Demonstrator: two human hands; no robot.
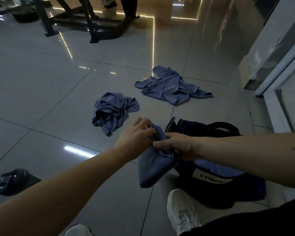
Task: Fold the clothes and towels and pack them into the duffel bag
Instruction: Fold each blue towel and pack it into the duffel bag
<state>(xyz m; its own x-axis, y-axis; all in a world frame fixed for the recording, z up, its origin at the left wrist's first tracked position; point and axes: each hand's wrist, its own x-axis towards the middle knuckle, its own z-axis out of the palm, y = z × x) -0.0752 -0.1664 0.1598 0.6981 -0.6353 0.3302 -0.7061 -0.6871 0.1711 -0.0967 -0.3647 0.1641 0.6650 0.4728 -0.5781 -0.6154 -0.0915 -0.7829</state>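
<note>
At lower centre of the frame, left hand and right hand clamped together on a bunched blue cloth beside the duffel bag, probably gathering it for packing; crumpled cloths waiting mid-frame.

Right hand: fingertips buried in the blue cloth, not visible. Left hand: fingertips hidden behind the cloth's top fold. Right forearm crosses the duffel bag and covers most of its opening. Only a strip of blue fabric shows inside, can't tell which item. Bag label: print partly unreadable. Dark object near the left edge of the floor: too dim to identify. Left shoe cut by bottom edge. Metal frame cut by top edge.
</note>
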